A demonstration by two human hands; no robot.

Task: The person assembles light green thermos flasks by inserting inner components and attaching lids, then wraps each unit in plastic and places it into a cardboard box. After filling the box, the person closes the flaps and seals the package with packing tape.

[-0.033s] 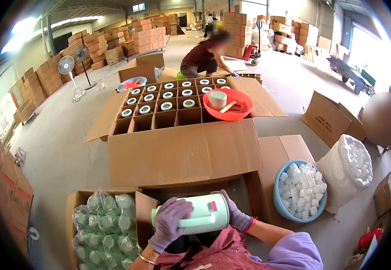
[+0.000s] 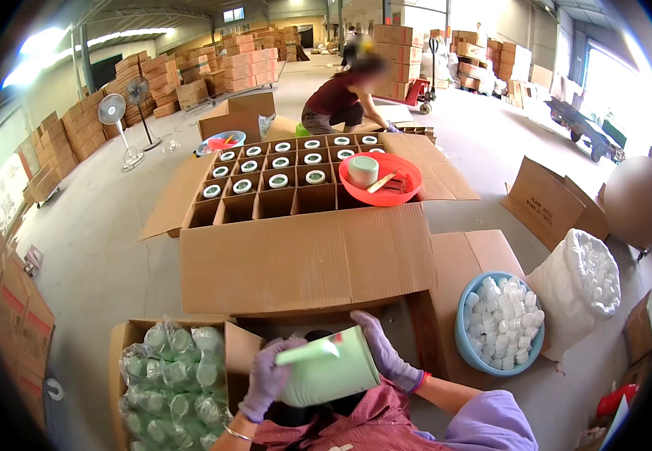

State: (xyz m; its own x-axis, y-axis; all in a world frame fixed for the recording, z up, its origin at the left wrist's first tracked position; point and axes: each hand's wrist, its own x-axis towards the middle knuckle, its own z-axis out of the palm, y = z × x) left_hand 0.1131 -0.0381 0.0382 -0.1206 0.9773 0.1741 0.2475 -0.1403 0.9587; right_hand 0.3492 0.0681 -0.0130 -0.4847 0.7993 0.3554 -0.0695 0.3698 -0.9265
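Head view, hands: the left hand [image 2: 267,381], in a purple glove, is gripping the near end of a pale green cup [image 2: 328,370], fingers wrapped around it. The right hand [image 2: 383,350], also gloved, is clasping the cup's far side, fingers closed along its wall. The cup is lying tilted between both hands, low at centre, just above the person's lap and close in front of the big carton's near flap.

Head view, surroundings:
- Box [image 2: 237,340] at lower left, holding a clear bag of green cups [image 2: 176,376], standing just beside the left hand.
- Blue basin [image 2: 463,347] at lower right, filled with white lids [image 2: 502,312], sitting near the right hand on a flattened cardboard sheet.
- White sack [image 2: 581,282] of more lids, leaning just beside the basin.
- Big carton [image 2: 296,259] ahead, open, divided into cells; the far cells are holding capped cups [image 2: 278,180], the near row is showing empty.
- Red basin [image 2: 412,184] resting on the carton's right corner, carrying one cup.
- Another person [image 2: 339,101] is crouching beyond the carton.
- Two fans [image 2: 112,111] are standing on the floor at left; stacked cartons [image 2: 228,64] are lining the back.
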